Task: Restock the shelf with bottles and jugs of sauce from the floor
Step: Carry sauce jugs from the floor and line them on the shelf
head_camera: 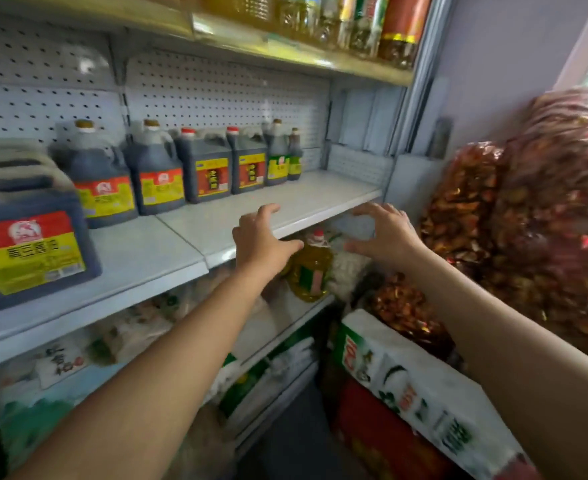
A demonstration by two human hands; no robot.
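Observation:
Both arms reach toward the white middle shelf point(320, 199). My left hand point(261, 242) hovers over the shelf's front edge with fingers spread and holds nothing. My right hand point(384, 233) is just past the shelf's right front corner, fingers spread, also empty. On the shelf stands a row of dark sauce jugs: a big one with a red and yellow label point(33, 237) at the near left, two rounder jugs point(102, 174) point(155, 171), two square jugs with red caps point(206, 168) point(247, 161), and two small bottles with green labels point(277, 155) point(295, 155).
A yellow oil jug point(311, 268) stands on the lower shelf under my hands. Bottles point(372, 26) line the top shelf. Big bags of dried red chillies point(545, 220) are piled at the right. A printed sack point(424, 386) lies below them. Packaged goods fill the lower shelves.

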